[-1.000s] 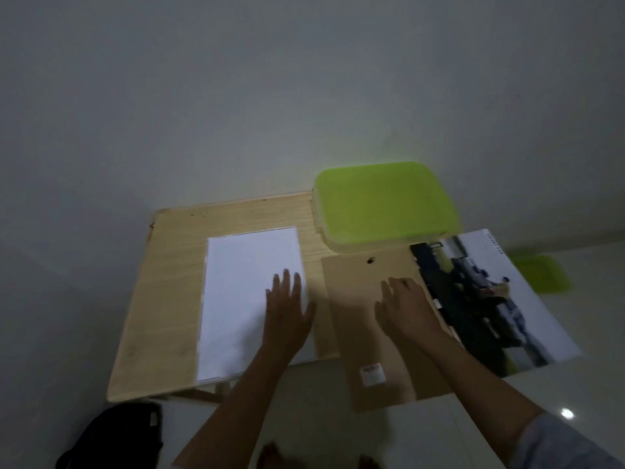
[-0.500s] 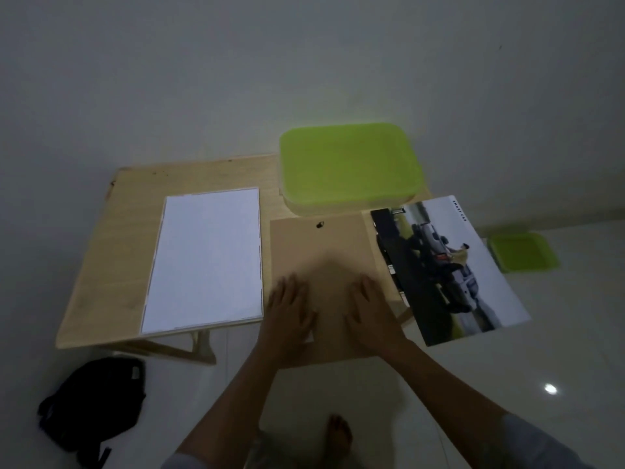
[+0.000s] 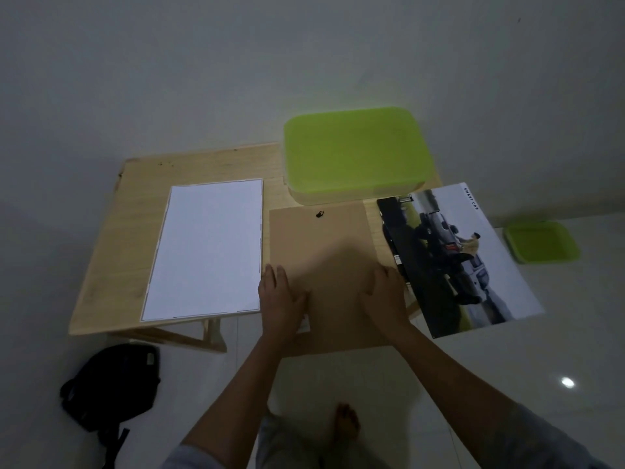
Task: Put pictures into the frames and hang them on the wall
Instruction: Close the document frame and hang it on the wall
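Note:
A brown backing board (image 3: pixel 321 252) with a small black hanger near its far edge lies on the wooden table (image 3: pixel 135 238) and juts past the front edge. My left hand (image 3: pixel 282 299) lies flat on the board's near left part. My right hand (image 3: pixel 385 297) lies flat on its near right part. A white frame (image 3: pixel 206 247), blank side up, lies to the left of the board. A car picture (image 3: pixel 453 255) lies to the right, overhanging the table.
A lime-green lidded box (image 3: pixel 355 154) stands at the table's back right against the wall. A smaller green tray (image 3: pixel 541 242) sits on the floor at the right. A black backpack (image 3: pixel 111 384) lies on the floor at the lower left. My bare foot (image 3: pixel 345 421) shows below.
My left hand has left the white frame and come onto the brown board. Both hands now lie on its near part and have spread apart toward its side edges.

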### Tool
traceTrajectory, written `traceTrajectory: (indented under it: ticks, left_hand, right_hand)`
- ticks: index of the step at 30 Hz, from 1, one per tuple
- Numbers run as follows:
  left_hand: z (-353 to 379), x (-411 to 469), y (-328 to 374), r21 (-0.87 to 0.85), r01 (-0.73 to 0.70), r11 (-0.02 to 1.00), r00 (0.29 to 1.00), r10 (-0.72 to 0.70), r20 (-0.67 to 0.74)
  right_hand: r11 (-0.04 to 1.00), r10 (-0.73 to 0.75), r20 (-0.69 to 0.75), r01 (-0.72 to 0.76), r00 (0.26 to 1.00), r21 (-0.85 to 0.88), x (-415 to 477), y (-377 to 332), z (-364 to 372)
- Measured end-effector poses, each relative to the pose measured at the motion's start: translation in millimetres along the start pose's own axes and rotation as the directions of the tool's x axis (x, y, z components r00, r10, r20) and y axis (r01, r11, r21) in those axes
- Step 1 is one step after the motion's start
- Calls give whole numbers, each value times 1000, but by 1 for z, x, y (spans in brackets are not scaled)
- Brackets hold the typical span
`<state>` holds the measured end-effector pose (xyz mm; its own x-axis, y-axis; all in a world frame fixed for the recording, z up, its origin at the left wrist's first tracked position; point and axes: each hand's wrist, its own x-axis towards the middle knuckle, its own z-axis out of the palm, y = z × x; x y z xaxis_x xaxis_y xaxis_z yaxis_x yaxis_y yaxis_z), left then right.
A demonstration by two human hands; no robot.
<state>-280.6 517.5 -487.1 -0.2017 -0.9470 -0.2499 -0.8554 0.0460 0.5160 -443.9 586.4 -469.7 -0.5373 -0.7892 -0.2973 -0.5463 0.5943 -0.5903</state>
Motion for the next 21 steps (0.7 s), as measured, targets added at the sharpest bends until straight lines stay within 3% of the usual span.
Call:
traceTrajectory:
  ticks: [6,13,21]
  left_hand:
    - [-1,4,5,-58,66,996,994,-71,-80]
    - [-6,3,10,-195,161,968,983,-176,-59]
    - [-38,-15,5,-488,84,869,996,-87,15]
  right_hand:
    - [951,183,-30,-169,983,261,1,0,-1]
    - [891,273,-122,-203,954,407,-16,3,-5]
    - [838,348,-261,-174,900,518,-57,-7,-12]
